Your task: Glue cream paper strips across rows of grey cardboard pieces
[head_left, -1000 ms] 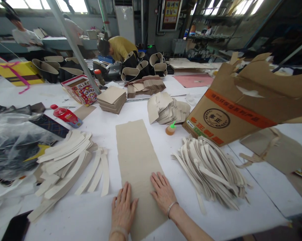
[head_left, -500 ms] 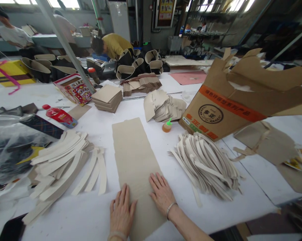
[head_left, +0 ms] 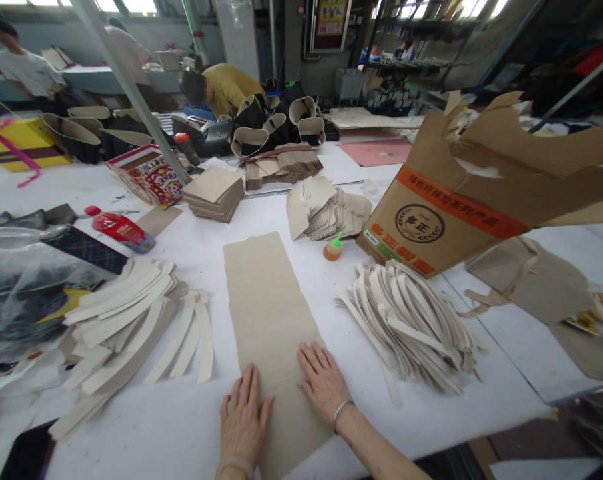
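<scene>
A long beige sheet (head_left: 269,293), stiff like card or fabric, lies flat on the white table with its near end towards me. My left hand (head_left: 244,417) rests palm down across its left edge, fingers stretched out. On the right edge lies my right hand (head_left: 322,383), also flat, with a bracelet at the wrist. Neither hand grips anything. Left of the sheet are a few loose curved strips (head_left: 201,337) and a pile of wider curved strips (head_left: 126,327). A bundle of narrow pale strips (head_left: 411,327) sits to the right.
Beyond the sheet stand a small bottle with a green nozzle (head_left: 333,248), stacked beige pieces (head_left: 214,193) and fanned pieces (head_left: 326,210). A cardboard box (head_left: 431,200) leans at right. A red bottle (head_left: 121,230) and a phone (head_left: 29,453) are at left. A person in yellow (head_left: 231,90) bends behind.
Both hands stay flat on the sheet in nearly the same place. The view has shifted very slightly. At far left, a person's arm has moved a little.
</scene>
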Tool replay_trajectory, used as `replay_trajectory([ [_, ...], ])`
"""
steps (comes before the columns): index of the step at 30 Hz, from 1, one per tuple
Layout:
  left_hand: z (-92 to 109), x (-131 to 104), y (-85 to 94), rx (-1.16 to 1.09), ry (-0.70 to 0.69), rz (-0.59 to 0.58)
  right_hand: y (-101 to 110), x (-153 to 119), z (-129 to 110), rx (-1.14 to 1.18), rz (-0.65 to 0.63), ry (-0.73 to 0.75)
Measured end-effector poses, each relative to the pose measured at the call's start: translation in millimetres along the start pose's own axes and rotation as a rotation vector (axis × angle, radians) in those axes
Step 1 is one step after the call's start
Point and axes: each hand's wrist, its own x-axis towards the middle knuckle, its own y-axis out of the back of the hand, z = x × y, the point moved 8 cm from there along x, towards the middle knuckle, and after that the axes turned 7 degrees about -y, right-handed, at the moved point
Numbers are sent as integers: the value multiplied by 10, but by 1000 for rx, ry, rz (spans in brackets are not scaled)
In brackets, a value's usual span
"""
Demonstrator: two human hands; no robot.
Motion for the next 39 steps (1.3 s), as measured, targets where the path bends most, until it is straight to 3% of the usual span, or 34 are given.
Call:
replay_trajectory([
  [8, -96, -237, 81, -25, 3, 202, 149, -126, 279, -36, 111, -136],
  [14, -81, -403, -38, -20, -55, 199, 83, -171, 476, -50, 97, -147],
  [24, 31, -326, 41, 16, -139, 186, -10, -106, 240, -98, 61, 12],
  [32, 46, -408, -1, 11, -91, 148, -32, -216, 217, -121, 51, 35],
  [39, 116, -497, 10, 69, -135, 210, -68, -353, 255, -129, 36, 16],
])
